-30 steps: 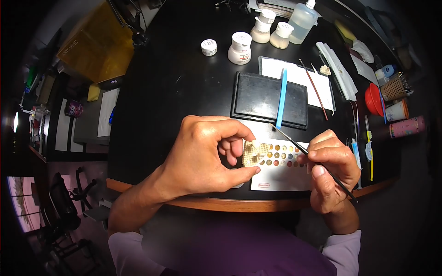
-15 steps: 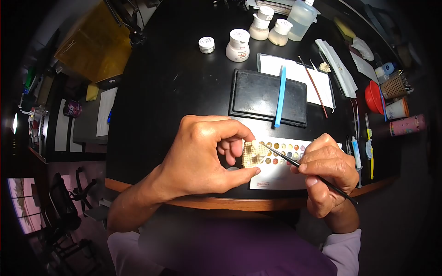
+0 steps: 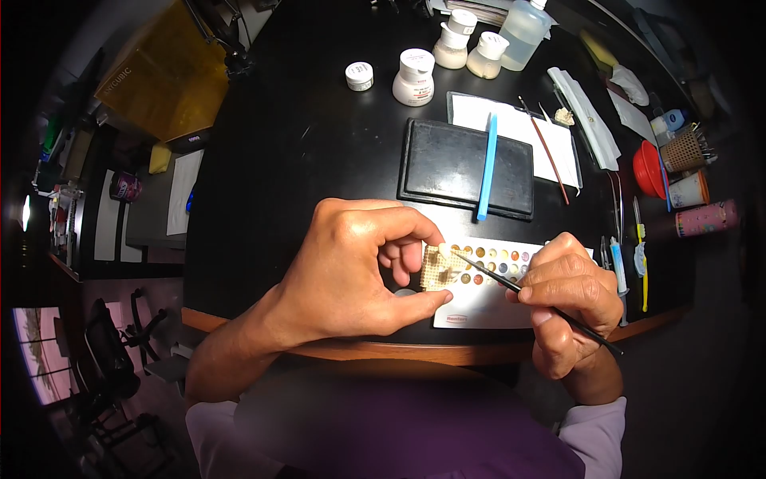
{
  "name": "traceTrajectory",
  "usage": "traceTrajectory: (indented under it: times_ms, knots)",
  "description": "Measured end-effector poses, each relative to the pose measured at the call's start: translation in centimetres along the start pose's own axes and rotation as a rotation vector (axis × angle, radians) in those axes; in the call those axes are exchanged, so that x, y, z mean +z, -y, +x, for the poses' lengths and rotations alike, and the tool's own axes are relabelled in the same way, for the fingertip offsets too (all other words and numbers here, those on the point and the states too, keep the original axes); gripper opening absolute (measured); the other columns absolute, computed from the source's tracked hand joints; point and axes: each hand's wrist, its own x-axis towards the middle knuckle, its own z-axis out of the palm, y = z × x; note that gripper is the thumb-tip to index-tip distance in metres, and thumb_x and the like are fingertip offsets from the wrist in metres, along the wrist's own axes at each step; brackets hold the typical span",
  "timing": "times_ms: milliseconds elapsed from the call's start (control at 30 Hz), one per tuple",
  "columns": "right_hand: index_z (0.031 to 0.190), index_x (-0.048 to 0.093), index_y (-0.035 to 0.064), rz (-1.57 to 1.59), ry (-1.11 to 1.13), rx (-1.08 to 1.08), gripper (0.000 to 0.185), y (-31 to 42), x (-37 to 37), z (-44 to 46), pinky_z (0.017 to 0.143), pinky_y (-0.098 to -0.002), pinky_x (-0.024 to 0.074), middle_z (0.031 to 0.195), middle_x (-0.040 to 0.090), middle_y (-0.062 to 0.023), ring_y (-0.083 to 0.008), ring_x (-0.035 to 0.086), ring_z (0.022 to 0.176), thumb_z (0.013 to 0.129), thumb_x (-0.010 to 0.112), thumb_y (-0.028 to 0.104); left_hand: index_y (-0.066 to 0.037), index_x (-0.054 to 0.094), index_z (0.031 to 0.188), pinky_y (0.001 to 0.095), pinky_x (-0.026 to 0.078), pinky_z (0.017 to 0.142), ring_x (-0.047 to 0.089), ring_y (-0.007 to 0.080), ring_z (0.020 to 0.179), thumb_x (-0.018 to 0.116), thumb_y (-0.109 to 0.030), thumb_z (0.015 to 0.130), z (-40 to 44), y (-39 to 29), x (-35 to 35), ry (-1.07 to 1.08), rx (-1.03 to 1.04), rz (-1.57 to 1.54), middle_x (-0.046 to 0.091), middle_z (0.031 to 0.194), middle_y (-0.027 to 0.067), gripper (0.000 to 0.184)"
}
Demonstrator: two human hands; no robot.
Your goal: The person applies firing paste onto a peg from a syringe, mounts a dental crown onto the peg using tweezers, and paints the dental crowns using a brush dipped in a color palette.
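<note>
My left hand (image 3: 351,271) pinches a small beige honeycomb firing tray (image 3: 435,275) between thumb and fingers. A whitish tooth-shaped piece (image 3: 444,250) sits at the tray's upper edge, close to my index fingertip. My right hand (image 3: 570,299) grips a thin black-handled brush (image 3: 511,283) like a pen. Its fine tip meets or nearly meets the whitish piece; I cannot tell whether they touch. Under both hands lies a white palette card (image 3: 479,315) with rows of coloured round wells, partly covered by the tray and my right hand.
Behind the palette card lies a black flat case (image 3: 455,172) with a blue stick (image 3: 487,168) across it. White jars (image 3: 412,80) and a clear bottle (image 3: 523,36) stand farther back. A red-brown brush (image 3: 546,148) rests on white paper; a red bowl (image 3: 649,169) is at right.
Almost nothing differs. The brush tip and the tray have shifted very slightly; both hands keep their hold.
</note>
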Motion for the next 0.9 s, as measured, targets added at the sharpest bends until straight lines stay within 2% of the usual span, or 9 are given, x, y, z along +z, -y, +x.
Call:
traceTrajectory:
  times_ms: [200,300,500,533,567,600,667,800,900]
  knots:
    - [0.092,0.068,0.0008,0.0,0.019,0.002,0.018,0.0,-0.2,0.1,0.064,-0.033,0.0448,0.073,0.068,-0.011,-0.0185,0.054,0.066,0.078,0.058,0.007,0.001,0.078,0.095,0.0199,0.052,0.058,0.066,0.0055,0.063,0.094,-0.009,0.065,0.0,0.0,0.0,0.005,-0.011,0.001,0.069,0.072,0.0015,0.035]
    - [0.088,0.073,-0.0022,0.024,-0.02,0.007,0.023,0.1,-0.1,0.3,0.06,-0.0341,0.0504,0.071,0.069,-0.0114,-0.0211,0.06,0.061,0.068,0.061,-0.001,0.001,0.078,0.095,0.0202,0.052,0.058,0.066,0.0057,0.063,0.094,-0.008,0.065,0.0,-0.1,-0.1,0.007,-0.01,0.003,0.069,0.072,0.0017,0.035]
    - [0.095,0.071,-0.0018,0.05,-0.047,-0.006,0.023,0.0,-1.0,-0.2,0.063,-0.0348,0.0499,0.077,0.07,-0.0113,-0.0207,0.06,0.066,0.075,0.061,-0.001,0.001,0.078,0.094,0.0201,0.052,0.059,0.066,0.0058,0.063,0.095,-0.008,0.065,0.0,-0.1,-0.1,-0.002,-0.013,0.031,0.069,0.072,0.0016,0.035]
    - [0.103,0.069,-0.0039,0.081,-0.033,-0.038,0.026,-0.4,-1.7,-0.3,0.065,-0.035,0.0507,0.083,0.069,-0.0131,-0.0213,0.06,0.069,0.08,0.059,0.001,0.001,0.078,0.094,0.0199,0.052,0.059,0.065,0.0057,0.063,0.095,-0.008,0.064,0.0,-0.1,-0.1,0.003,-0.004,0.032,0.069,0.072,0.0015,0.035]
    - [0.106,0.067,-0.0054,0.122,-0.125,0.017,0.027,-0.3,-1.8,-0.6,0.066,-0.0347,0.0514,0.085,0.068,-0.0142,-0.0213,0.061,0.071,0.082,0.057,0.002,0.001,0.078,0.093,0.0198,0.052,0.061,0.065,0.0057,0.064,0.095,-0.007,0.063,0.0,-0.3,0.0,0.0,-0.042,0.035,0.069,0.073,0.0013,0.035]
    - [0.109,0.066,-0.0068,0.154,-0.219,0.078,0.029,0.2,-1.7,-1.1,0.068,-0.0345,0.0521,0.086,0.068,-0.0153,-0.0214,0.061,0.074,0.083,0.056,0.004,0.001,0.077,0.093,0.0203,0.05,0.06,0.065,0.0063,0.064,0.095,-0.006,0.062,0.0,-0.1,0.1,-0.007,0.005,0.07,0.068,0.073,0.0009,0.036]
    - [0.112,0.064,-0.0084,0.2,-0.381,0.255,0.03,1.6,-2.4,-1.9,0.076,-0.0333,0.0521,0.092,0.067,-0.0174,-0.0199,0.062,0.086,0.087,0.055,0.007,0.001,0.076,0.091,0.0211,0.049,0.06,0.063,0.007,0.064,0.093,-0.005,0.061,0.2,-0.5,0.2,-0.012,-0.008,0.101,0.066,0.071,0.0015,0.036]
    - [0.106,0.064,-0.0059,-0.008,-0.504,0.331,0.022,1.7,-4.0,-6.2,0.076,-0.0308,0.0491,0.087,0.064,-0.0147,-0.0176,0.06,0.084,0.086,0.058,0.004,0.002,0.074,0.092,0.022,0.047,0.062,0.058,0.0077,0.067,0.089,-0.003,0.058,0.0,-0.7,0.3,0.001,-0.014,0.141,0.061,0.075,0.0024,0.036]
    - [0.09,0.061,-0.0034,0.018,-0.525,0.386,0.012,2.2,-4.2,-8.8,0.067,-0.0284,0.0451,0.076,0.06,-0.0122,-0.0152,0.054,0.071,0.082,0.057,0.003,0.0,0.073,0.091,0.0224,0.046,0.066,0.057,0.0077,0.072,0.087,-0.006,0.057,0.0,-0.8,0.6,-0.01,-0.046,0.156,0.061,0.081,0.0019,0.037]
